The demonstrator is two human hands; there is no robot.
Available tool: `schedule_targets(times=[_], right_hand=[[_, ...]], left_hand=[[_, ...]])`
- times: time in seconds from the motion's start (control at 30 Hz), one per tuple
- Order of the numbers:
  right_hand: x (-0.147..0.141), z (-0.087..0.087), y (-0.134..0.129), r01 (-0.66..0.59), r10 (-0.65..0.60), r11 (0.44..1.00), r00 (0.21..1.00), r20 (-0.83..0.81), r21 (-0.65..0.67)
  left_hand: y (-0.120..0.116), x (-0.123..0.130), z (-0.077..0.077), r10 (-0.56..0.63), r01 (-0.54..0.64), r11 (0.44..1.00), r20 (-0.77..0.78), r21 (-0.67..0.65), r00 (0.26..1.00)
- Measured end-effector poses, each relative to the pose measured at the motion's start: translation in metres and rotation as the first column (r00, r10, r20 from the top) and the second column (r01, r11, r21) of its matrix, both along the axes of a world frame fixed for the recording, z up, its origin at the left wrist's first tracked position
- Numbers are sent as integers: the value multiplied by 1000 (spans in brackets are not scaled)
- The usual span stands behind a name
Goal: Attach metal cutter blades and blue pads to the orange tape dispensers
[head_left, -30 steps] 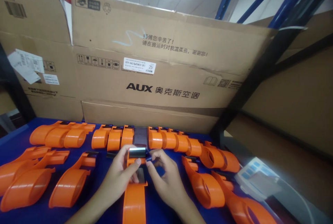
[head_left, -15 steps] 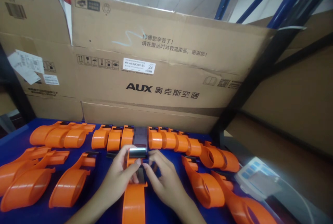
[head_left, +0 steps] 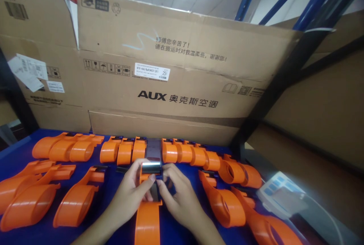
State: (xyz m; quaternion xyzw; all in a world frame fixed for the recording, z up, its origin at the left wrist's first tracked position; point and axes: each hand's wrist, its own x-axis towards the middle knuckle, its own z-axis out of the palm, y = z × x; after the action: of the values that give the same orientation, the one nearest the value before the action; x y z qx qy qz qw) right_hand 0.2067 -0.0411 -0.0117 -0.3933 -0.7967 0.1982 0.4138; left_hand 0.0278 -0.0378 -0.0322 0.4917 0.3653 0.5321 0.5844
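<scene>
An orange tape dispenser [head_left: 148, 220] is upright in front of me, its round body toward me. At its top end sits a shiny toothed metal blade [head_left: 151, 167]. My left hand [head_left: 135, 186] is closed around the neck from the left, thumb pressed just below the blade. My right hand [head_left: 176, 192] pinches at the dispenser's right side with thumb and forefinger, beside a small dark blue part [head_left: 159, 176]. What lies under the fingertips is hidden. Directly behind the blade stands a dark grey block [head_left: 153, 148].
Several more orange tape dispensers [head_left: 76, 205] stand in rows on the blue tabletop [head_left: 113, 199] to the left, behind and right. Cardboard sheets [head_left: 113, 93] wall off the back. A whitish device [head_left: 284, 192] with a cable and a dark rack post [head_left: 273, 85] are at the right.
The tape dispenser has shifted very slightly to the right in my hands. Both hands keep almost the same grip and place.
</scene>
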Motion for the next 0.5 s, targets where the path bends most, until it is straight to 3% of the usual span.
schedule_targets(times=[0.17,0.27,0.4,0.5], right_hand=[[1,-1,-1,4,-20,998,959,-282,-57],[3,-2,0,-59,-38,980,884,-465,-192],[3,3,0,-215,-30,903,833,-553,-373],[3,7,-1,-332,42,846,821,-569,-417]], left_hand=[[-3,2,1,11,-4,998,106,-66,994],[-6,2,2,-9,36,986,163,-162,987],[-14,2,6,-163,210,938,184,-276,969],[-16,2,8,-260,297,924,173,-242,950]])
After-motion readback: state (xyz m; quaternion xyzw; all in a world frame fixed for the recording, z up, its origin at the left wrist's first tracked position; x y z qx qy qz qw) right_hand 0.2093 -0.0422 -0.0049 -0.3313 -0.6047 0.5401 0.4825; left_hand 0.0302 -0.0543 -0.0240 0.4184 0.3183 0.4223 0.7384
